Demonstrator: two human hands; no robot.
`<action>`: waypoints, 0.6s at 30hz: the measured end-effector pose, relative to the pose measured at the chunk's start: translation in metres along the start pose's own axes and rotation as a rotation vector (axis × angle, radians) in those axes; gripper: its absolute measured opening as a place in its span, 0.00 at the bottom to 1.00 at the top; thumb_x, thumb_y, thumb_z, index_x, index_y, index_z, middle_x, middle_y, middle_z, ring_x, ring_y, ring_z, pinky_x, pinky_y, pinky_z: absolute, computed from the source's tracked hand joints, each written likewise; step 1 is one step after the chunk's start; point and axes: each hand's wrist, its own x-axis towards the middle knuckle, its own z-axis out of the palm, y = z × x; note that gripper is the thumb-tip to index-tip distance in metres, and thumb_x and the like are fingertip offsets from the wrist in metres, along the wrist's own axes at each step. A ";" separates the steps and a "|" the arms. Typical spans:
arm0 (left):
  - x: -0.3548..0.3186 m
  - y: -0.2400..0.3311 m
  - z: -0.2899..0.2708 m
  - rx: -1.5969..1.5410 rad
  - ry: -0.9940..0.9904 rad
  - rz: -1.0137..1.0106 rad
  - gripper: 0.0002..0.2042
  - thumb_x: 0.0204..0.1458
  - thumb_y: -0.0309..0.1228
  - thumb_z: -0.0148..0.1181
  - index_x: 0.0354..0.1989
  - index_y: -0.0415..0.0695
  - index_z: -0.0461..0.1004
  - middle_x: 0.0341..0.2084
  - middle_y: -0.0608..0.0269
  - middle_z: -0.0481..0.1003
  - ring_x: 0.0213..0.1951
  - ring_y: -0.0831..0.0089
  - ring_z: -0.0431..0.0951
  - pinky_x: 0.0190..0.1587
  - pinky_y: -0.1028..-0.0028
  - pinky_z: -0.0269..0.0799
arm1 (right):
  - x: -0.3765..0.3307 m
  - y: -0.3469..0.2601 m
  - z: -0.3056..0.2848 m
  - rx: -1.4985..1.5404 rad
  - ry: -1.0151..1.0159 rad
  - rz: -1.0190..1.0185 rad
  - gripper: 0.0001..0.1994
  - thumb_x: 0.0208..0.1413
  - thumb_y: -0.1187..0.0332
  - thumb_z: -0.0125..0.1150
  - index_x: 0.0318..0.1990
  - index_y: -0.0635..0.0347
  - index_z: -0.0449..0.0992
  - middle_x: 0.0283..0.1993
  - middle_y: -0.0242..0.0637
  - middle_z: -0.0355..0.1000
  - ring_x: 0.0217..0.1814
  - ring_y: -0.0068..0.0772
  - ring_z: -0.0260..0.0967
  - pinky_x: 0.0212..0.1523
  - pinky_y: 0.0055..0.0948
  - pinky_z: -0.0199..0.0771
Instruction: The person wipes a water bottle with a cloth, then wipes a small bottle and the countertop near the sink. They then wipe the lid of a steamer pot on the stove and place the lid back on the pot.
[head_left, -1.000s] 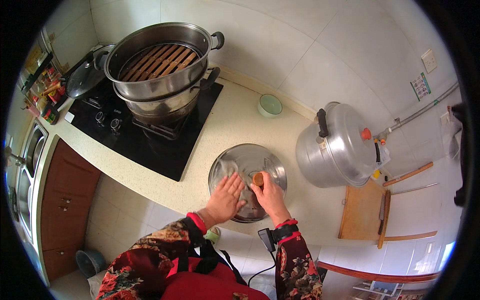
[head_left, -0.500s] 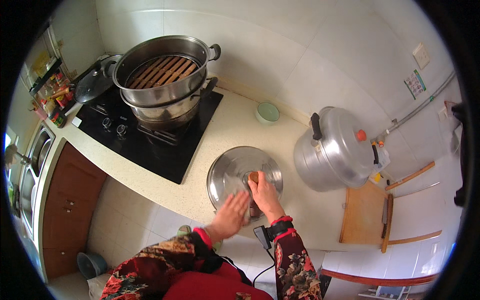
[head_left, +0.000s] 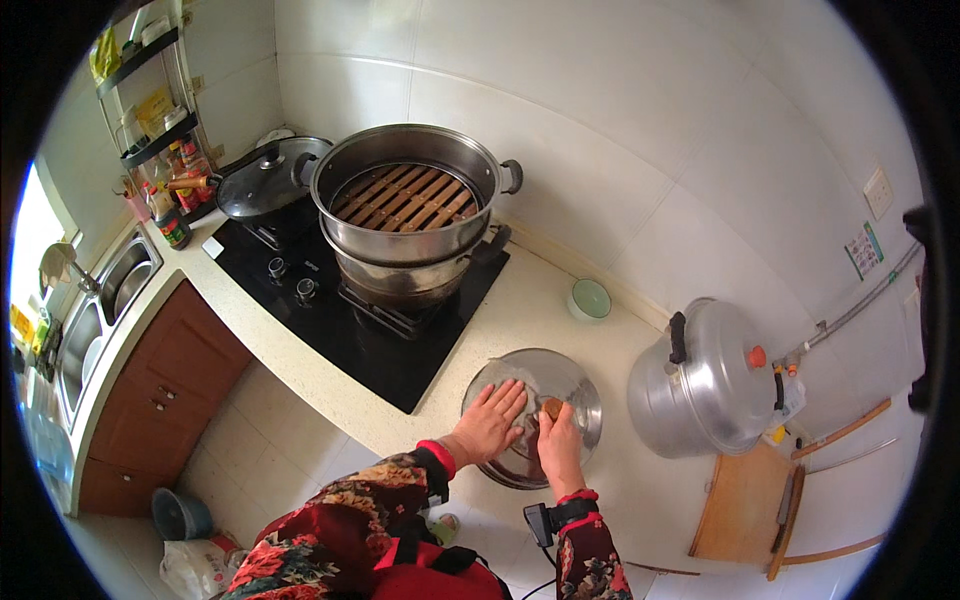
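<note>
Standing on the black cooktop (head_left: pixel 360 320) at upper centre of the frame, a steel steamer pot (head_left: pixel 410 205) is stacked on a second pot, and inside it a slatted wooden rack (head_left: pixel 405 195) shows; nothing lies on the rack. Left of it a glass lid (head_left: pixel 262 180) leans by the wall. A small pale-green bowl (head_left: pixel 589 298) sits on the counter right of the cooktop; its contents cannot be made out. At the right, a large aluminium pressure cooker (head_left: pixel 705 380) stands closed, its black handle and orange knob on top. A double sink (head_left: pixel 95 310) fills the left edge of the frame.

Lower centre, a glass pot lid (head_left: pixel 575 385) lies flat on the pale counter (head_left: pixel 560 330), its near rim close to the counter's front edge. Bare counter lies between this lid and the cooktop, and a narrower strip between it and the pressure cooker. A wooden cutting board (head_left: pixel 740 505) lies at lower right, well clear of the lid.

Both hands rest on the lid. The left hand (head_left: pixel 492 420) is spread flat, fingers extended and pressing on the glass, clasping nothing. The right hand (head_left: pixel 557 445) curls around the lid's brown knob (head_left: pixel 551 408), fingers closed on it from the near side.
</note>
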 end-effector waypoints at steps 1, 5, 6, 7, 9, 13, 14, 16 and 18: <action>0.008 -0.007 -0.001 -0.002 -0.002 0.000 0.31 0.59 0.42 0.47 0.67 0.37 0.54 0.69 0.49 0.51 0.70 0.55 0.48 0.70 0.55 0.41 | 0.000 0.001 0.003 -0.021 0.033 0.010 0.20 0.62 0.58 0.52 0.52 0.65 0.60 0.34 0.61 0.74 0.36 0.66 0.71 0.36 0.56 0.70; 0.036 -0.035 0.000 0.013 -0.033 -0.026 0.29 0.60 0.42 0.45 0.67 0.39 0.54 0.69 0.51 0.51 0.71 0.57 0.48 0.69 0.55 0.42 | -0.002 -0.017 0.000 -0.068 0.015 0.097 0.18 0.62 0.61 0.51 0.51 0.65 0.59 0.34 0.62 0.73 0.37 0.68 0.70 0.36 0.56 0.69; 0.044 -0.041 0.000 0.015 -0.047 -0.034 0.29 0.60 0.42 0.45 0.67 0.40 0.54 0.69 0.52 0.51 0.71 0.58 0.48 0.69 0.55 0.42 | -0.003 -0.018 0.002 -0.078 0.018 0.102 0.18 0.62 0.61 0.52 0.50 0.65 0.59 0.34 0.62 0.73 0.37 0.68 0.70 0.36 0.56 0.69; 0.050 -0.046 0.000 0.017 -0.061 -0.043 0.29 0.60 0.42 0.45 0.67 0.40 0.55 0.69 0.52 0.51 0.71 0.58 0.48 0.69 0.54 0.42 | -0.001 -0.019 0.005 -0.086 0.019 0.105 0.18 0.62 0.61 0.52 0.50 0.65 0.59 0.34 0.62 0.73 0.37 0.68 0.70 0.36 0.56 0.69; 0.051 -0.038 -0.001 -0.015 -0.017 -0.134 0.29 0.60 0.43 0.46 0.67 0.39 0.55 0.69 0.52 0.52 0.70 0.58 0.48 0.69 0.54 0.42 | 0.000 -0.012 0.011 -0.081 0.047 0.091 0.17 0.62 0.60 0.51 0.48 0.64 0.59 0.34 0.61 0.73 0.37 0.68 0.70 0.36 0.57 0.69; -0.001 -0.004 -0.002 0.043 -0.038 0.110 0.32 0.59 0.44 0.47 0.66 0.36 0.55 0.69 0.50 0.51 0.70 0.57 0.48 0.69 0.55 0.43 | -0.003 -0.007 0.008 -0.079 0.071 0.067 0.18 0.62 0.59 0.52 0.47 0.64 0.59 0.32 0.61 0.73 0.35 0.67 0.71 0.34 0.58 0.68; -0.018 0.009 -0.004 0.044 -0.092 0.151 0.34 0.57 0.46 0.50 0.68 0.38 0.52 0.69 0.51 0.50 0.71 0.58 0.48 0.70 0.56 0.41 | -0.003 -0.006 0.005 -0.077 0.080 0.055 0.18 0.62 0.58 0.52 0.46 0.64 0.58 0.32 0.61 0.73 0.35 0.67 0.71 0.34 0.58 0.68; -0.059 0.018 0.004 0.002 -0.157 0.242 0.35 0.56 0.45 0.51 0.69 0.39 0.51 0.70 0.52 0.49 0.71 0.59 0.47 0.70 0.56 0.40 | -0.006 -0.003 0.005 -0.076 0.076 0.009 0.18 0.62 0.59 0.52 0.47 0.64 0.59 0.31 0.61 0.73 0.35 0.67 0.71 0.34 0.58 0.68; -0.077 0.016 0.003 -0.048 -0.155 0.237 0.35 0.56 0.44 0.52 0.69 0.39 0.51 0.70 0.52 0.49 0.71 0.59 0.46 0.70 0.56 0.40 | -0.008 -0.004 0.006 -0.071 0.058 -0.017 0.18 0.61 0.59 0.53 0.48 0.65 0.59 0.31 0.61 0.73 0.35 0.67 0.71 0.34 0.57 0.68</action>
